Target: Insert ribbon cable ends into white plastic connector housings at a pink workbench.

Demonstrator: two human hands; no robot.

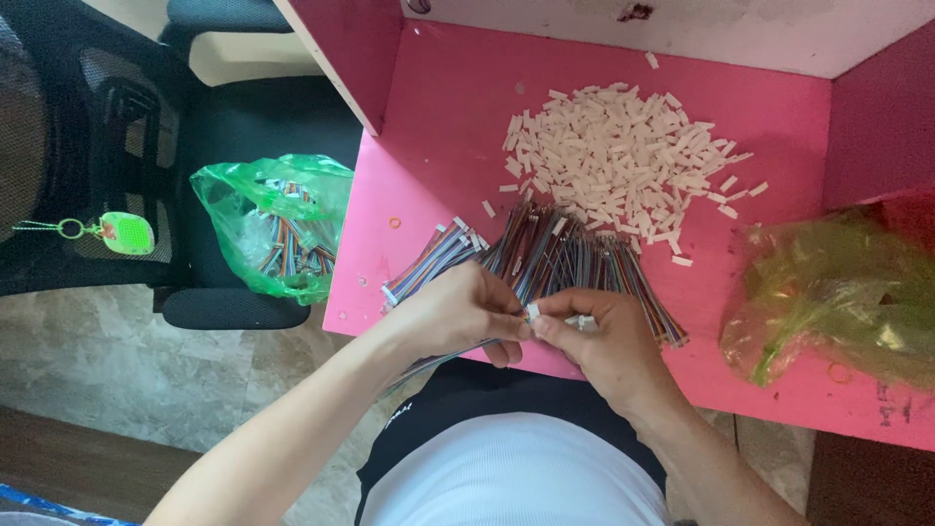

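Both hands sit closest to the lens, meeting at the near edge of the pink table (438, 107). Left hand (458, 314) is curled around a bundle of multicoloured ribbon cables (433, 258), with more of those wires trailing out under the palm toward the lap. Right hand (599, 341) is pinching a small white plastic connector (533, 312) between thumb and fingertip, right up against the left thumb, so the two hands are touching there.

Just behind the hands a big fan of loose ribbon cables (575, 258) is spread on the tabletop, and past that there's a heap of little white connector housings (623, 161) scattered across the middle of the table. Over on the right, a crumpled yellowish-green plastic bag (838, 297) lies on the table. On the left, off the table, a green plastic bag (278, 224) with more cables inside rests on a black office chair (234, 307), and a green keychain tag (127, 234) hangs off the chair's mesh back.
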